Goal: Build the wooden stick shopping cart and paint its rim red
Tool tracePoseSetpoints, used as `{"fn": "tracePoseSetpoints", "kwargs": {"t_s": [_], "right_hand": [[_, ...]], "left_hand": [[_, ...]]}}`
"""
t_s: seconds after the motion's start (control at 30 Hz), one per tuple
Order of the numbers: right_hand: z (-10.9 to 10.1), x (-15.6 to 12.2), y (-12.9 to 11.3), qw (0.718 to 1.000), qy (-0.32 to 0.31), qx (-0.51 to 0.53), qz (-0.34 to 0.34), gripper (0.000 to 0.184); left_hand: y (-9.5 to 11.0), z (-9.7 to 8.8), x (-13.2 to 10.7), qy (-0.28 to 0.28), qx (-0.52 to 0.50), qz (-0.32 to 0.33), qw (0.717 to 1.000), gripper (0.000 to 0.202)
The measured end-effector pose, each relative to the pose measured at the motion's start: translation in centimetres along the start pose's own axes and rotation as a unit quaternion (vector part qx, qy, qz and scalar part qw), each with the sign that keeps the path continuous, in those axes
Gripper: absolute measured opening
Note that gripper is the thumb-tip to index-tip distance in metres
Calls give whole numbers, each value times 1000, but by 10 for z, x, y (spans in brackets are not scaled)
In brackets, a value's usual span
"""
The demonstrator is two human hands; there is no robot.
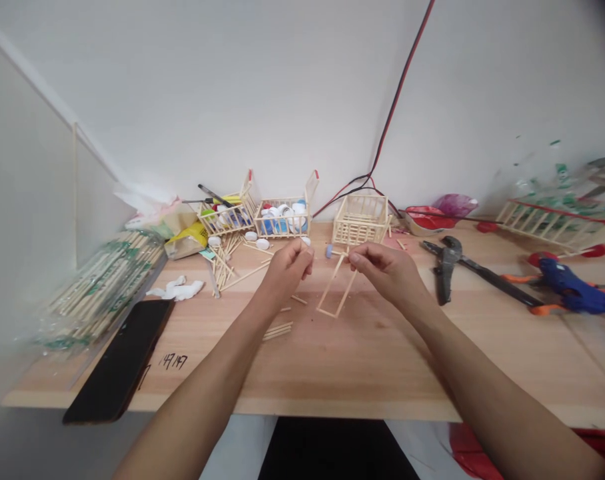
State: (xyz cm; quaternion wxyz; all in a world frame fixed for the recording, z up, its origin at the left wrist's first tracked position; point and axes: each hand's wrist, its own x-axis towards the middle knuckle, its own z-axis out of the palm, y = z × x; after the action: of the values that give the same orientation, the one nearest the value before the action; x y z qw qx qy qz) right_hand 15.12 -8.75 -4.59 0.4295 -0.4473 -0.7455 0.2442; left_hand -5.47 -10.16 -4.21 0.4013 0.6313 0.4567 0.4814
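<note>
My right hand [385, 270] pinches the top of a small rectangular frame of thin wooden sticks [336, 288], which hangs tilted over the wooden table [362, 353]. My left hand [287, 267] is closed in a pinch just left of it, fingertips raised; what it holds is too small to make out. A small blue cap [328, 251] lies between the two hands. Loose short sticks [277, 329] lie below my left wrist.
Three stick-built baskets [361, 220] stand at the back, two filled with bottle caps [282, 219]. Pliers [447, 263] and a blue glue gun [575, 290] lie at right. A dark phone [120, 360] and packs of sticks [100, 287] sit at left. Red and black wires [392, 113] run up the wall.
</note>
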Motion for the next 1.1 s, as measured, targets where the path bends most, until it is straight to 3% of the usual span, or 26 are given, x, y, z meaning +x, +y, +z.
{"fn": "tracePoseSetpoints", "kwargs": {"t_s": [0.3, 0.43, 0.57, 0.8, 0.97, 1.1], "right_hand": [[-7, 3, -1, 999, 33, 41, 2, 21], [-14, 5, 2, 996, 52, 67, 1, 25], [-23, 8, 9, 989, 93, 118, 0, 23], [-28, 10, 13, 981, 101, 164, 18, 29], [-20, 8, 7, 992, 68, 101, 12, 25], [-10, 7, 7, 998, 34, 51, -1, 24]], "left_hand": [[-12, -2, 9, 47, -6, 7, 999, 9], [-13, -8, 12, 52, -24, -27, 998, 43], [-13, -12, 11, 88, -40, -52, 994, 22], [-7, -15, 7, 136, -18, -61, 989, 44], [-5, -9, 7, 95, 50, -6, 994, 23], [-1, 0, 3, 23, 13, -41, 999, 28]]}}
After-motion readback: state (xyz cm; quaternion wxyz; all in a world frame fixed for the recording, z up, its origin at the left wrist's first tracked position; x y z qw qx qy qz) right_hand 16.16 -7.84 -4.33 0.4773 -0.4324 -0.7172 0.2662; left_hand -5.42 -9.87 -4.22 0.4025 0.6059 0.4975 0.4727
